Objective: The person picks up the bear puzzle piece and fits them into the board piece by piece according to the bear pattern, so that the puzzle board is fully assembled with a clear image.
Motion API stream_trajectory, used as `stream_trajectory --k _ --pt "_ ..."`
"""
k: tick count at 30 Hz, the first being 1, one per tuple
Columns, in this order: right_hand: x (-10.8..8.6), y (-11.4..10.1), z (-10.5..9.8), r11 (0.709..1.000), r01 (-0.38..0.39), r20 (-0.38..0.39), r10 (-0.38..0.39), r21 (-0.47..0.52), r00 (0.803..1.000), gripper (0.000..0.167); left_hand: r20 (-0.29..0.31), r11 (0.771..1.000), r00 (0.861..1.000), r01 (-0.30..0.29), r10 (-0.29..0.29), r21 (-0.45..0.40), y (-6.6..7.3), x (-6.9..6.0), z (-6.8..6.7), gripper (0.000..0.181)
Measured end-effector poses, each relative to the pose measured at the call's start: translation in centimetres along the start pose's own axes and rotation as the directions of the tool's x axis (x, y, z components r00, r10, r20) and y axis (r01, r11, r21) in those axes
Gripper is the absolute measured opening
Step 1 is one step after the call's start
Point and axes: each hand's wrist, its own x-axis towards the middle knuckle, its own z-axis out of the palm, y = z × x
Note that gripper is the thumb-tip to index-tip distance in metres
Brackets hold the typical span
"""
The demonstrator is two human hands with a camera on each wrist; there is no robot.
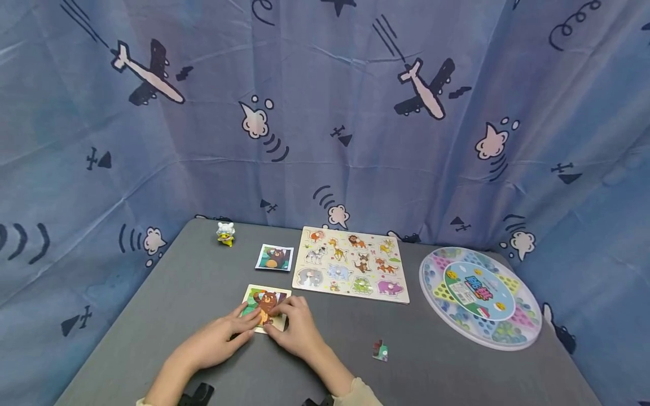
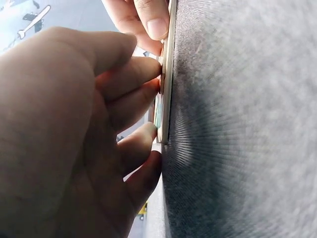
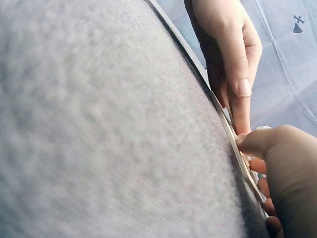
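A small square bear jigsaw puzzle [image 1: 267, 298] in a pale wooden tray lies flat on the grey table. Fingertips of my left hand [image 1: 218, 341] rest on its left and lower part, fingers extended. From the right, my right hand [image 1: 298, 332] presses the puzzle with thumb and fingertips; no lifted piece shows between them. In the left wrist view the left hand [image 2: 64, 119] touches the tray's face edge-on. The right wrist view has the right thumb [image 3: 262, 141] on the puzzle surface. One loose puzzle piece [image 1: 380, 351], green and brown, lies right of the hands.
Behind the puzzle lies a bear picture card [image 1: 275, 257]. A wooden animal peg board [image 1: 350, 296] sits to its right, then a round board-game box [image 1: 479, 299]. A small figurine [image 1: 225, 233] stands at the back left. Patterned blue cloth [image 1: 325, 124] hangs behind the table.
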Motion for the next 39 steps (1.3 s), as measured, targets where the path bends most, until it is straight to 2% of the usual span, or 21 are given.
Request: stream_trajectory --k 3,11,19,25,31,36,39 --pt "0.0 0.1 0.0 1.0 0.005 -0.003 -0.005 -0.004 1.0 0.019 0.008 1.0 1.0 -0.012 0.012 0.008 0.1 0.0 0.0 0.047" --pt "0.1 0.1 0.2 1.0 0.0 0.011 0.0 -0.009 1.0 0.018 0.025 1.0 1.0 0.018 -0.018 -0.007 0.3 -0.1 -0.2 0.045" --pt "-0.1 0.1 0.5 1.0 0.028 -0.003 -0.028 -0.012 1.0 0.014 0.053 0.999 0.998 0.037 -0.038 0.008 0.4 -0.4 -0.3 0.047" --pt "-0.2 0.0 0.6 1.0 -0.003 0.005 0.003 0.01 1.0 0.015 0.061 1.0 0.998 0.026 -0.025 -0.013 0.2 -0.5 0.0 0.051" --pt "0.0 -0.1 0.4 0.998 -0.052 0.019 0.051 0.046 0.999 0.018 0.075 0.997 0.997 0.038 -0.033 -0.063 -0.3 -0.3 0.1 0.051" --pt "0.4 -0.2 -0.3 0.997 -0.07 0.053 0.067 0.043 0.996 0.019 0.049 0.999 0.999 0.006 -0.003 -0.051 -0.2 -0.1 0.0 0.05" --pt "0.6 -0.3 -0.9 0.996 -0.078 0.078 0.075 0.048 0.994 0.019 0.046 0.999 0.999 0.007 -0.005 -0.043 -0.1 0.0 0.0 0.049"
